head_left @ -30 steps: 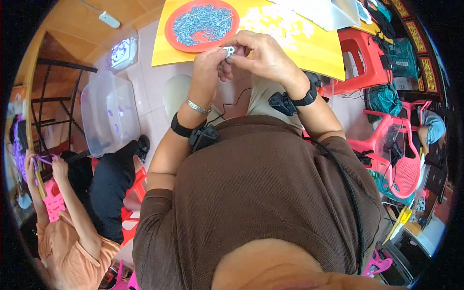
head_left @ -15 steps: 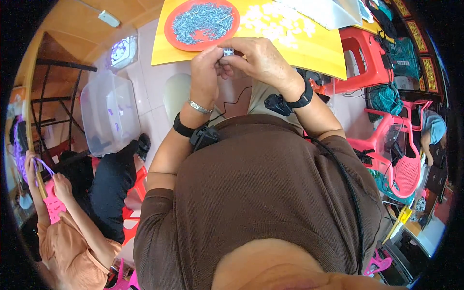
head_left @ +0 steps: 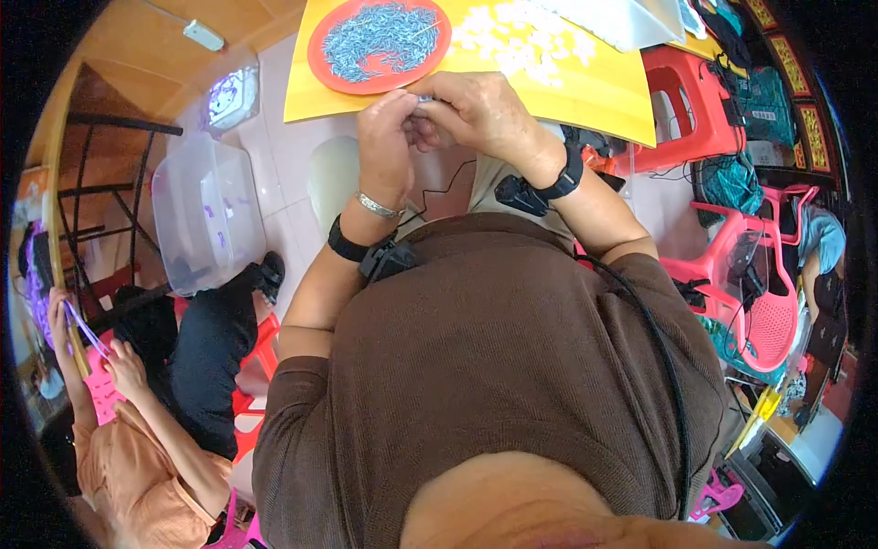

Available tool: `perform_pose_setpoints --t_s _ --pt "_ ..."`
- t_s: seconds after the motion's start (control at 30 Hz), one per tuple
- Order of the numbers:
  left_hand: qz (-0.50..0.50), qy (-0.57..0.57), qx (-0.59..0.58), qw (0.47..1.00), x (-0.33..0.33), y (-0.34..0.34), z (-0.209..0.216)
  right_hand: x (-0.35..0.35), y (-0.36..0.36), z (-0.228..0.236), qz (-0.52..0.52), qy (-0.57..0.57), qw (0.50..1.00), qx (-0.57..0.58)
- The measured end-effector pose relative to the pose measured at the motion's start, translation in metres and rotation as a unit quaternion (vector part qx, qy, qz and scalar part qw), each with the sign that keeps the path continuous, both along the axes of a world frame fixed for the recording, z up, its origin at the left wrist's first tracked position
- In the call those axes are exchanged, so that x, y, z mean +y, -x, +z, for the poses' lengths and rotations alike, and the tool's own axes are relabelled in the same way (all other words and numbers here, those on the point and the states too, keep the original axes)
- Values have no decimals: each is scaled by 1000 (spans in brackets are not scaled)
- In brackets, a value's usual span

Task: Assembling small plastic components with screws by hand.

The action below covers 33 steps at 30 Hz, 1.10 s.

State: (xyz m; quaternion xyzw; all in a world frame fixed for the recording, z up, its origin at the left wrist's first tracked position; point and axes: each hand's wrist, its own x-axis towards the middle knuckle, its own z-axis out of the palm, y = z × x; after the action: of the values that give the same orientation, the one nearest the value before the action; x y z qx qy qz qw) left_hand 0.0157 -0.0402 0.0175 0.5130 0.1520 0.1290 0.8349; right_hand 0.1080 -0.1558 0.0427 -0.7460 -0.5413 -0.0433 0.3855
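Observation:
My two hands meet just off the near edge of the yellow tabletop. My right hand [head_left: 480, 108] pinches a small white plastic piece [head_left: 424, 100] between thumb and forefinger; only a sliver of it shows. Against its left side press the bent fingers and thumb of my left hand [head_left: 388, 133]; what they grip, if anything, is hidden. Right behind the hands is a round red plate [head_left: 315, 57] heaped with small silvery screws [head_left: 375, 37]. Many loose white plastic pieces [head_left: 521, 37] lie spread to the right of it.
The yellow tabletop [head_left: 604, 101] carries a clear plastic bin [head_left: 640, 23] at its far right. A red stool [head_left: 681, 110] and pink chairs [head_left: 768, 325] stand to the right. On the left are a translucent tub [head_left: 210, 210] and a seated person [head_left: 151, 467] handling a purple strip.
The white piece has turned between my fingers, so its holed face no longer shows. Both hands stay in nearly the same place. The person at left has lowered one hand slightly.

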Motion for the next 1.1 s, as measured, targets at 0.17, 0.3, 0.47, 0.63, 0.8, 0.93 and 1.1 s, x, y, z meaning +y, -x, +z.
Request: perform_pose_setpoints --t_s 0.17,0.3,0.47,0.63,0.8,0.93,1.1 --pt "-10 -12 -22 1000 3 -1 -7 0 -3 -5 13 -38 997 73" --pt "-17 -18 -18 1000 4 -3 -5 0 -6 -10 -2 -41 991 124" --pt "-17 -6 -29 999 6 -5 -7 -2 -5 -3 2 -23 990 137" --pt "-16 -9 -19 1000 7 -2 -6 -4 -10 8 23 -38 997 70" --pt "-19 -31 1 999 12 3 -1 -8 -26 26 -2 -18 1000 22" --pt "10 -18 10 1000 15 8 1 -17 -87 57 -97 -47 987 -116" --pt "-5 -7 4 1000 17 8 3 -45 -151 117 -300 -140 874 -356"
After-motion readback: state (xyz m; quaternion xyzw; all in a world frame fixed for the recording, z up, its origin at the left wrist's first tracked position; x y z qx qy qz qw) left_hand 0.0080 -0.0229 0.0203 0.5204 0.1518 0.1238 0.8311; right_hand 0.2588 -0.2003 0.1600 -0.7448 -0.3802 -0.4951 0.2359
